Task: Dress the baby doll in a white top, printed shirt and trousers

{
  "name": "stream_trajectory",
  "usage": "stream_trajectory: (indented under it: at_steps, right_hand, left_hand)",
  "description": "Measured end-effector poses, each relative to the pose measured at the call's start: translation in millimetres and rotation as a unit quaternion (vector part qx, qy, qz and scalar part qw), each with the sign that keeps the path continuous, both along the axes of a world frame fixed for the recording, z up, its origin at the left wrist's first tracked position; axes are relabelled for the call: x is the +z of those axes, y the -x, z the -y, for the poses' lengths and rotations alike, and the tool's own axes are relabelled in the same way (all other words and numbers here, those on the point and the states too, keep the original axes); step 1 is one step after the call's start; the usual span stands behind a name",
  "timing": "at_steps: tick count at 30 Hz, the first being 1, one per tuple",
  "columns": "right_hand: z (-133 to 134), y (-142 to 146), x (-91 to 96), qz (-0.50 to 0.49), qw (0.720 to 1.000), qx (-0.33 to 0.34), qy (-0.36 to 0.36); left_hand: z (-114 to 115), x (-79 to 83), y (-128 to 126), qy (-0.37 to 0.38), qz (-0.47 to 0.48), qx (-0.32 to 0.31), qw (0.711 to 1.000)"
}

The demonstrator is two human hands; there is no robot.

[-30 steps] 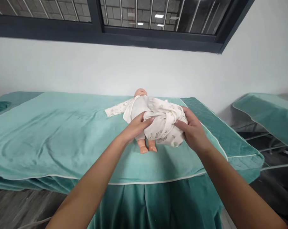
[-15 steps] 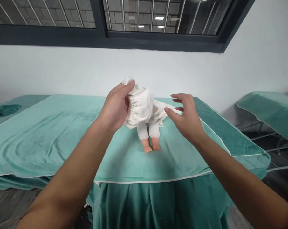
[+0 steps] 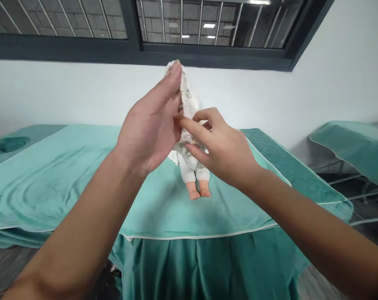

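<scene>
Sheet (image 3: 57,179): pale green, white-piped plush fabric, spread from the left edge past centre.
Left hand (image 3: 151,125): bare, left of centre, higher than half a second ago; thumb clamps the top of a white, printed, gather-edged cloth garment (image 3: 190,93), other fingers mostly hidden.
Garment: upper centre, now hoisted and hanging narrower.
Doll (image 3: 187,173): peach plastic, white-legginged, feet at lower centre; upper body hidden.
Right hand (image 3: 222,146): bare, right of centre, now come across; index finger reaches the gathers, whether pinching I cannot tell.
Change: handling of the gathered edge looks two-handed now.
Containers: none shows.
</scene>
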State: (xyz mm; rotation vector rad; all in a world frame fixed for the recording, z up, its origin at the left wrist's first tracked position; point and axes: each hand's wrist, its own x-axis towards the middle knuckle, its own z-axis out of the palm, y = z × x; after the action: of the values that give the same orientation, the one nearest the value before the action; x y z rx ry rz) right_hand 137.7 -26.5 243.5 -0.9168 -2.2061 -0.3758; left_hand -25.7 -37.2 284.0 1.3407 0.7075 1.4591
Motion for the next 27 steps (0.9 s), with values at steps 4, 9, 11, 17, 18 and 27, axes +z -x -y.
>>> stream_trajectory:
  at_steps: [4, 9, 11, 17, 18, 27]
  right_hand:
    - [-8.1, -3.2, 11.6, 0.024, 0.998, -0.034, -0.046]
    - [-18.2, -12.2, 43.2, -0.023, 0.999, -0.002, -0.042]
    - [-18.4, -15.4, 56.9, -0.070, 0.996, 0.017, -0.046]
    - [-13.7, -19.5, 70.5, -0.149, 0.983, 0.100, 0.025]
    - [-13.4, -19.8, 69.4, -0.173, 0.974, 0.132, 0.059]
    - [-29.9, -8.3, 58.9, -0.187, 0.893, 0.224, 0.342]
  left_hand:
    - [0.9, 2.5, 2.5, -0.024, 0.009, -0.120, 0.992]
    - [-10.7, -7.2, 4.1, -0.127, -0.076, -0.011, 0.989]
    - [-18.5, -11.6, 6.9, -0.128, -0.108, 0.034, 0.985]
    - [-30.4, -14.5, 16.9, -0.104, -0.185, 0.099, 0.972]
    - [-30.8, -13.2, 18.3, -0.135, -0.172, 0.106, 0.970]
    - [-33.6, -7.8, 28.4, -0.068, -0.057, 0.035, 0.995]
